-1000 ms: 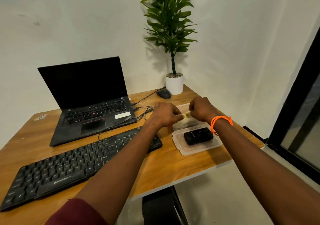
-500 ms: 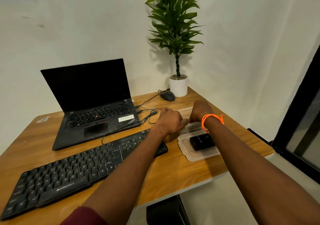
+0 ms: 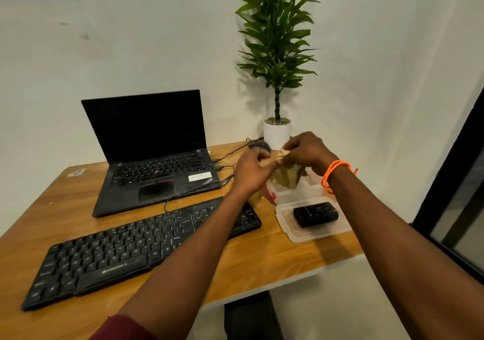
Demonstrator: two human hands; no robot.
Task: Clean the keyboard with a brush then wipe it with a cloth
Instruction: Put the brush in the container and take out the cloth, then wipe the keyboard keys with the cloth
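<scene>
Both hands have risen off the bench — left hand and right hand now pinch a yellowish cloth lifted from the clear tub. Keyboard lies below-left of the fingers, unwiped.

Maroon sleeve; orange beaded bracelet.

desk: wood-grain top, smooth, slight sheen | keyboard: matt black plastic, dusty | laptop: matt black shell, glossy dark screen | cloth: soft beige fabric, crumpled | container right of keyboard: translucent plastic | plant pot: smooth white | bracelet: orange beads
</scene>
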